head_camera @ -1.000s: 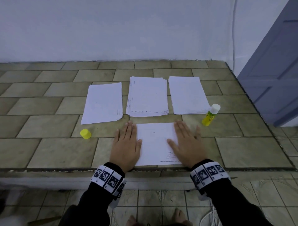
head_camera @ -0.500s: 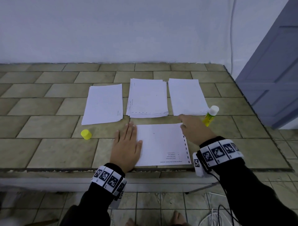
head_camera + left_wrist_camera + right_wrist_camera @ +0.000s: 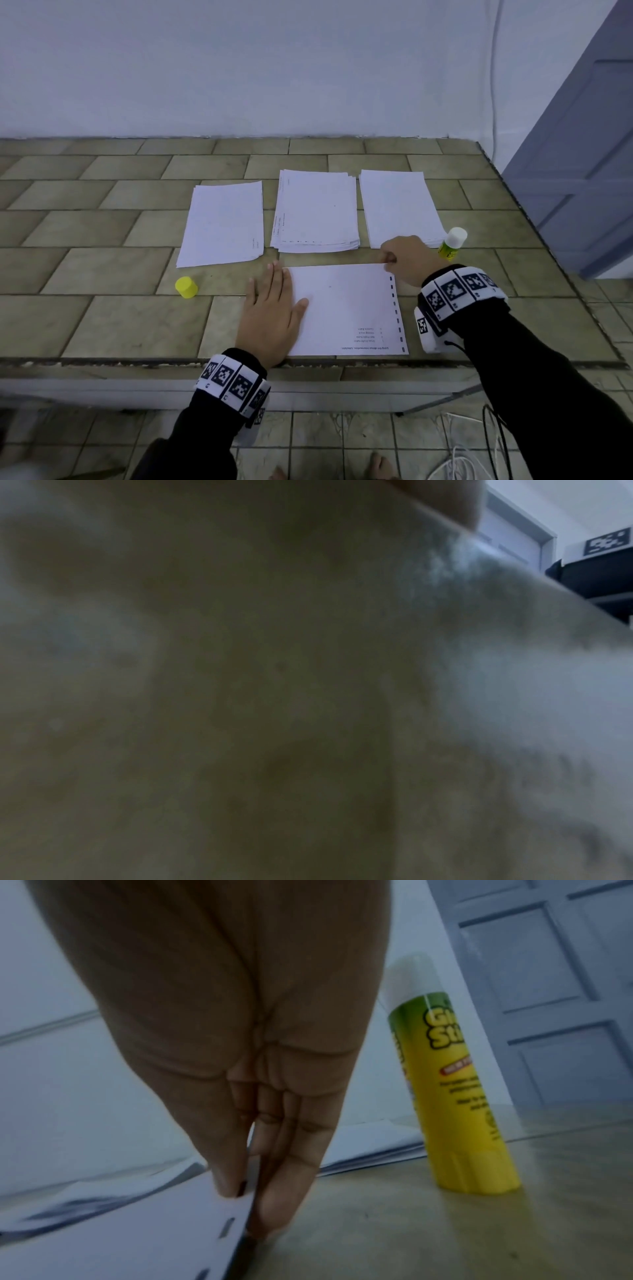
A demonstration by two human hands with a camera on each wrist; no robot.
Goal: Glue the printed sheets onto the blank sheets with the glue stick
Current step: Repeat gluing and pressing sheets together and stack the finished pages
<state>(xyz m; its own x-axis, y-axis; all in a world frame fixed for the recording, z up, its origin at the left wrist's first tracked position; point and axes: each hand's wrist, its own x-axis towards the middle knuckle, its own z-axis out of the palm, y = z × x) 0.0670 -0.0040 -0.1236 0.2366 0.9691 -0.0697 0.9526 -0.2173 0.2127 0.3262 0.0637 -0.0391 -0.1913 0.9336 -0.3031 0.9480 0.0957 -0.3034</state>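
On the glue stick standing by my right wrist I read big yellow letters, "Gl…" over "St…", cut off at the label's edge; the small print beneath is too blurred. The printed sheet at the table's near edge carries upside-down lines too small for me to read. My wristbands show black-and-white square code markers.

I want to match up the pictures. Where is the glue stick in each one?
Head view: the glue stick stands uncapped on the right, just beyond the right hand.
Left wrist view: not in it; the picture is mostly blur.
Right wrist view: the glue stick stands right of the fingers.
Shared landmark: the grey door.
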